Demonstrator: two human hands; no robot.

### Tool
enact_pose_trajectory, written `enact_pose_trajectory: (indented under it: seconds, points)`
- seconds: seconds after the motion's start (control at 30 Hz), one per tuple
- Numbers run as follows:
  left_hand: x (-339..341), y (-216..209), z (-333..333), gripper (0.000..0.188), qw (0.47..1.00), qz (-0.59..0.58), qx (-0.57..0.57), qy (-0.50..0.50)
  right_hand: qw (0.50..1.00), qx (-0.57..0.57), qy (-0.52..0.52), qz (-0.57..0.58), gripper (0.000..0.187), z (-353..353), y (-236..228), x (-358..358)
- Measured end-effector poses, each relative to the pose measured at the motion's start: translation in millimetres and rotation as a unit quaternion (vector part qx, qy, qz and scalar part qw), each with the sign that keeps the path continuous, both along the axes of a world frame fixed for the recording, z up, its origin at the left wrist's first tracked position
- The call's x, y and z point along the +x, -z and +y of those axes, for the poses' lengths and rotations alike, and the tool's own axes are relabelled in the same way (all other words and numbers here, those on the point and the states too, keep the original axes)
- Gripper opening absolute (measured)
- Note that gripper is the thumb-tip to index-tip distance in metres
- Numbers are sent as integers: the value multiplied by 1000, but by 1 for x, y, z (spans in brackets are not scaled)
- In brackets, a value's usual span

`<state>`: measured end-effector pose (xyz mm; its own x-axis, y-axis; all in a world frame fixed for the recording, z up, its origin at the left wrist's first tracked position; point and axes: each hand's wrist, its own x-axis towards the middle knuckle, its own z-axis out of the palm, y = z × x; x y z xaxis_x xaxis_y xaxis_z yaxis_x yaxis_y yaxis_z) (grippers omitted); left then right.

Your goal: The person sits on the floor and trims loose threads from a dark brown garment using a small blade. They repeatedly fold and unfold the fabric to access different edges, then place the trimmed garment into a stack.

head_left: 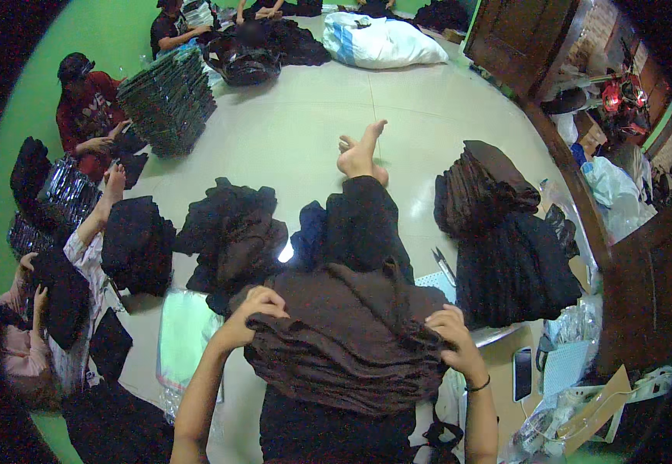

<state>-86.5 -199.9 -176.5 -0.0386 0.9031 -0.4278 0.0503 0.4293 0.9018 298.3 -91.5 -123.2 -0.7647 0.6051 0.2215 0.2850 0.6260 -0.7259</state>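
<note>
A dark brown piece of cloth (343,340), gathered in folds, lies across my lap with a strap-like strip of the same colour on top. My left hand (261,311) grips its left edge, fingers curled over the fabric. At the opposite edge, my right hand (453,339) pinches the same cloth between thumb and fingers. Beyond the cloth, my outstretched legs in black trousers (363,224) end in crossed bare feet. A dark, pointed tool (444,265), perhaps scissors, lies on a pale dotted sheet right of my legs.
Folded brown garments (483,189) and black garments (513,271) are piled at right; more dark cloth (231,232) lies at left. A phone (522,373) rests on cardboard at lower right. Nearby, a person's hands (34,282) hold black cloth. Packaged items (170,100) stand stacked farther back.
</note>
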Motion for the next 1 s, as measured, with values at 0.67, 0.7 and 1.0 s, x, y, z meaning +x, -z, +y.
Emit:
enact_pose_trajectory:
  seconds: [0.67, 0.7, 1.0]
  points:
    - [73, 5, 174, 54, 906, 117, 79, 399, 995, -25, -8, -92, 50, -50, -31, -21]
    - [79, 8, 180, 53, 906, 115, 71, 401, 995, -35, -10, -88, 49, -50, -28, -17]
    - [-5, -41, 101, 21, 929, 66, 301, 202, 992, -113, -4, 62, 31, -41, -10, 1]
